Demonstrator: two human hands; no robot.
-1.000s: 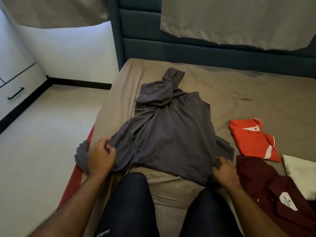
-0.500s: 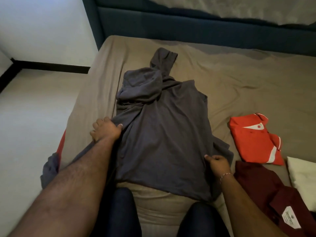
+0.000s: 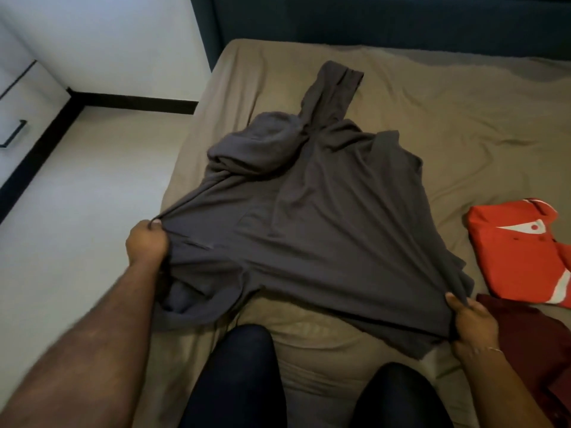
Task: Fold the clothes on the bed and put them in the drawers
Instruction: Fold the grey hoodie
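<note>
Grey shirt being spread out, folding barely started.
Left hand [image 3: 147, 242] pinched the grey shirt [image 3: 309, 236] at its side edge, right hand [image 3: 472, 322] gripped the hem corner; shirt stretched flat on the bed [image 3: 448, 112] between both grips. Red shirt [image 3: 519, 251] lay folded beyond the right grip, maroon shirt [image 3: 525, 332] beside it unfolded; drawers [image 3: 12, 118] untouched. Versus half a second earlier, the left grip pulled outward and cloth went taut.

Left hand [image 3: 146, 242] drawn back from the middle of the grey shirt [image 3: 309, 230] to its left edge, now pinching and pulling the fabric taut, right hand [image 3: 472, 322] gripping the hem lower down
</note>
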